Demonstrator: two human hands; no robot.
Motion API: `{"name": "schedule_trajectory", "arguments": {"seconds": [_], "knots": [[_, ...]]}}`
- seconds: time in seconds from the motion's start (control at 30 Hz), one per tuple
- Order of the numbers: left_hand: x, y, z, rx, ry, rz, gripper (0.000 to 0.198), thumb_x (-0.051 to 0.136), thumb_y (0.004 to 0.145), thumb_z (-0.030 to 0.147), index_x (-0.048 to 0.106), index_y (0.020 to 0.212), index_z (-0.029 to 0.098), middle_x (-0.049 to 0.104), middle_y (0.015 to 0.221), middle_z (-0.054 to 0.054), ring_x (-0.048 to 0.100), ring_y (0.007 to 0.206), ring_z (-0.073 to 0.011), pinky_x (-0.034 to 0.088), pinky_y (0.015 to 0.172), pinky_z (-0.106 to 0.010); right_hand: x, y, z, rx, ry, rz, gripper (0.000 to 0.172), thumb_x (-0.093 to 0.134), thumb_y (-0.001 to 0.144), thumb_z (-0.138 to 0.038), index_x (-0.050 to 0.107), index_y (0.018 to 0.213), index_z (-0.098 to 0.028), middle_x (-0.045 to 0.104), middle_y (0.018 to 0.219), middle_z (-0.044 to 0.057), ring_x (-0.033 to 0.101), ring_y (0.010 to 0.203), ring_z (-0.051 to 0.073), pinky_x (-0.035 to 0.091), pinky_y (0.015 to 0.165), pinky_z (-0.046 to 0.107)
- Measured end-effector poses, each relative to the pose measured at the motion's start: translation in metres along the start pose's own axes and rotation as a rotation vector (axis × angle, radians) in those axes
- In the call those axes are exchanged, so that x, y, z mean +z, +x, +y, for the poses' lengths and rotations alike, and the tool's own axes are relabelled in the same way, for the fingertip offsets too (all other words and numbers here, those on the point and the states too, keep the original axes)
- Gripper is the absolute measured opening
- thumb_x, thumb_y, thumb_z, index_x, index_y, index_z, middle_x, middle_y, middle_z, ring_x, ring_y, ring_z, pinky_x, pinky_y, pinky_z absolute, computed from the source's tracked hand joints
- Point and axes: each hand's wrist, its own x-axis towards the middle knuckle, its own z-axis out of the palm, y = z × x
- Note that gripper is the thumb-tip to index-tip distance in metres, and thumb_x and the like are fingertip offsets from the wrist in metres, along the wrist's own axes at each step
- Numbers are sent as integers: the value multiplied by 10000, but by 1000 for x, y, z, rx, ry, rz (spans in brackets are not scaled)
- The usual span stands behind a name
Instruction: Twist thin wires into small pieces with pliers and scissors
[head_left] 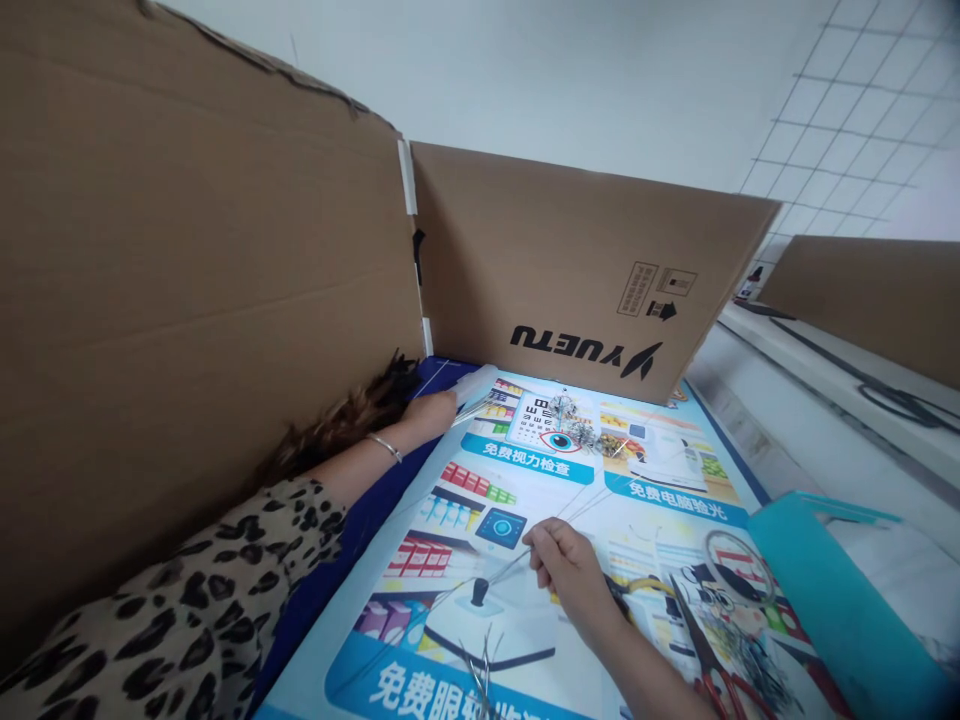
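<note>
My right hand (566, 562) is over the printed sheet (517, 560), thumb and forefinger pinched on thin wire (504, 576). Fine strands run from that pinch down-left and up-right. My left hand (433, 414) reaches to the sheet's far left edge, by several thin pale wires (480, 406); its fingers are turned away and hidden. Brown feathers (349, 415) lie beside the left forearm, against the cardboard. Silvery tinsel sprigs (581, 432) rest on the upper part of the sheet. Twisted wire ends (484, 665) show at the near edge.
Cardboard panels (187, 230) wall the left and back (555, 250). Right of my right hand lie a yellow-handled tool (646, 583), red-handled scissors (701, 640), a clear ring (739, 565) and more tinsel (754, 660). A teal box (832, 590) stands at the right edge.
</note>
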Motion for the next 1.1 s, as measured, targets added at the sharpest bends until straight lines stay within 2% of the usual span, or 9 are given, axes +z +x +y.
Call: {"name": "schedule_trajectory", "arguments": {"seconds": [0.17,0.37,0.53,0.7,0.83,0.97,1.1], "knots": [[5,-10,2,76,74,119,333,542,861,304,533,1150,140,560,1156,-99,575,978,-215,490,818,-423,-1,0,1,-9,-5,-2,322,473,851,-452,602,813,-160,532,622,-17,467,465,67,317,423,177],[-12,1,-20,-65,65,196,333,409,920,331,513,1161,125,592,1047,-125,597,933,-235,489,775,-415,-1,1,4,-21,-8,-3,327,468,856,-452,599,814,-155,539,628,-14,471,467,64,324,429,176],[-12,4,-27,-18,-4,95,330,526,869,315,525,1158,155,563,1148,-89,579,964,-210,494,807,-423,-1,0,3,-19,0,0,329,469,851,-458,596,811,-157,530,614,-18,468,462,64,317,420,173],[-11,9,-33,58,-122,-69,313,529,869,308,539,1139,152,574,1131,-86,587,946,-205,503,790,-408,-1,0,2,-11,-2,-10,322,476,847,-456,594,808,-160,536,623,-16,465,462,64,318,418,173],[-12,14,-36,70,-221,-138,313,530,867,312,544,1134,150,573,1135,-83,584,954,-212,500,797,-411,-1,1,3,-24,-6,-1,318,468,856,-448,594,811,-160,537,616,-19,470,463,65,332,432,177],[-13,13,-28,46,-340,-148,316,532,866,309,540,1142,152,568,1145,-85,581,964,-215,499,801,-415,-2,2,5,-29,-13,-7,310,462,864,-435,595,816,-159,532,616,-21,470,464,65,332,437,180],[-16,5,-8,49,-493,-151,314,534,863,331,556,1110,138,586,1094,-64,594,919,-216,512,764,-392,-1,-1,3,-43,-31,0,300,451,875,-418,599,822,-162,530,616,-19,467,464,71,345,455,195]]}}
